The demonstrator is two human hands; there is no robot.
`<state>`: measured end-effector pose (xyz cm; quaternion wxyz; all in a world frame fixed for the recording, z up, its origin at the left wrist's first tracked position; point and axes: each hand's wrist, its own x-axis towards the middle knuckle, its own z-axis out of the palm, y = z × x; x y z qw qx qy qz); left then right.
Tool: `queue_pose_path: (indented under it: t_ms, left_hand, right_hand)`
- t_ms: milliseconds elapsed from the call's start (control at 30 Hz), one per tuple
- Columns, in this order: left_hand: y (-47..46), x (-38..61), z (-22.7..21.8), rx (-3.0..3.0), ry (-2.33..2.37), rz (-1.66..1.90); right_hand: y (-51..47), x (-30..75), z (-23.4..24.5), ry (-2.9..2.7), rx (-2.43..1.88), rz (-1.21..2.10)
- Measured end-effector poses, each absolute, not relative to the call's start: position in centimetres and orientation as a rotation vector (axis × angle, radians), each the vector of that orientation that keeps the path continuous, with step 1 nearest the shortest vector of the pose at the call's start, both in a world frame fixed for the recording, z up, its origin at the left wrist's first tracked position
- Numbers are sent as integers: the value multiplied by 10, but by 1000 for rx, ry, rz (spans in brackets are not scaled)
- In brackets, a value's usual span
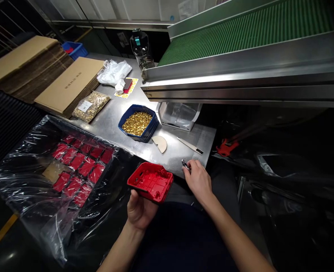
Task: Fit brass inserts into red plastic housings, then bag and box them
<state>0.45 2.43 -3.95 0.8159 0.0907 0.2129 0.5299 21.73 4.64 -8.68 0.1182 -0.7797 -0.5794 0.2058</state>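
In my left hand (141, 209) I hold a red plastic housing (151, 181), its hollow, ribbed inside facing up, with my thumb at its near left edge and the fingers underneath. My right hand (198, 179) is at the near right corner of the metal table. Its thumb and fingers are closed on a small silver tool (184, 163) that looks like a nail clipper. Beyond it lie tweezers (189, 145) and a cream half-round disc (160, 144). Behind the disc stands a blue bin (152, 130) of small brass parts (136, 123).
To the left, a plastic-lined box (42, 181) holds rows of red pieces (76, 161). Flat cardboard (67, 85), a bag of brass parts (92, 106) and a white plastic bag (114, 71) lie behind. A green conveyor (240, 37) overhangs a clear bin (180, 115); a bottle (141, 47) stands beside it.
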Motion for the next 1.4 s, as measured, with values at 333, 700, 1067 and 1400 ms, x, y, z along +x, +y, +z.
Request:
queue_pose_path:
  t_ms: [333,700,1067,1400]
  left_hand:
    - [20,0,-45,152,458,1104]
    - [19,-3,-43,138,439,1104]
    - [20,8,-12,315,480,1087]
    - [17,18,6,358,471,1073]
  right_hand:
    - [47,204,-79,-1661,-2367,537]
    - [39,201,-80,-1728,-2287,470]
    - [1,237,-3,-1380,-1734,919]
    - [-15,238,61,-1548,-1318,921]
